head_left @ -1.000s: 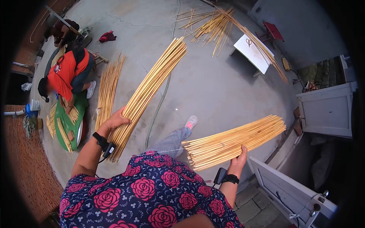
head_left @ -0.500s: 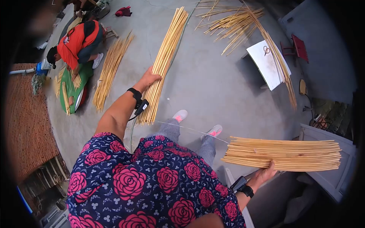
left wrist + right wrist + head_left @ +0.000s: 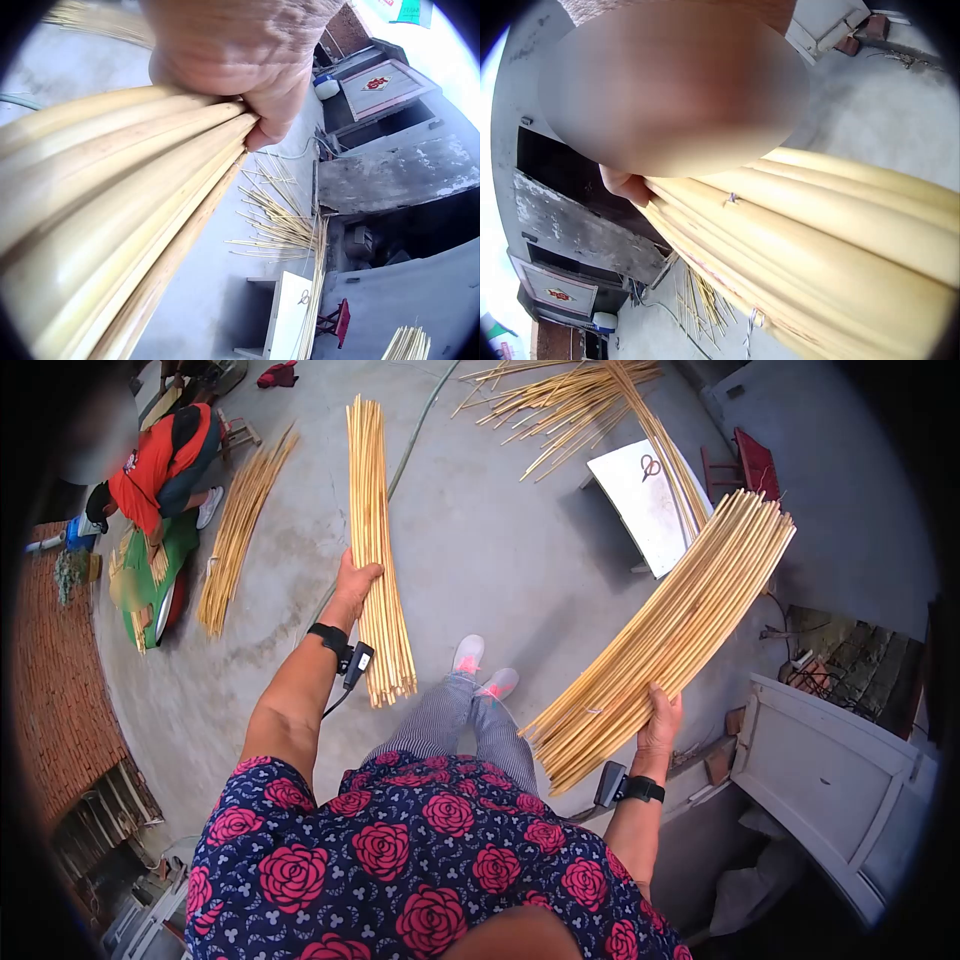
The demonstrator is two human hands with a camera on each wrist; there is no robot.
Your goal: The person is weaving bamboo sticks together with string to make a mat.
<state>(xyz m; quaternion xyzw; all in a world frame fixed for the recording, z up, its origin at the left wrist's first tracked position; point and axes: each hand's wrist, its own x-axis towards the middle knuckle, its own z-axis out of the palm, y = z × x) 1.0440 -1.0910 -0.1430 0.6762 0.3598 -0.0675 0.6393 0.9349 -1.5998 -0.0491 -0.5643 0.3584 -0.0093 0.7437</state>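
My left hand [image 3: 353, 580] grips a narrow bundle of long yellow reed sticks [image 3: 368, 510], held upright in the head view with the thumb over its near face. A wider bundle of the same sticks [image 3: 670, 630] slants up to the right in my right hand [image 3: 660, 722], whose thumb lies on top while the other fingers are hidden beneath. In the left wrist view, the sticks [image 3: 112, 195] fan out close to the camera under the hand. A thin twisted string [image 3: 751, 326] hangs at the edge of the right bundle in the right wrist view.
A white low table [image 3: 640, 490] bears scissors [image 3: 651, 466] and more sticks, beside a red stool [image 3: 750, 465]. Loose sticks [image 3: 560, 410] lie behind it. Another bundle [image 3: 245, 525] lies left. A person in red [image 3: 160, 470] bends over a green board [image 3: 180, 550]. A hose [image 3: 415, 435] crosses the floor.
The right bundle has swung from nearly level to a steep slant, its far end rising. The left bundle has turned from leaning right to nearly upright. My body and view have shifted.
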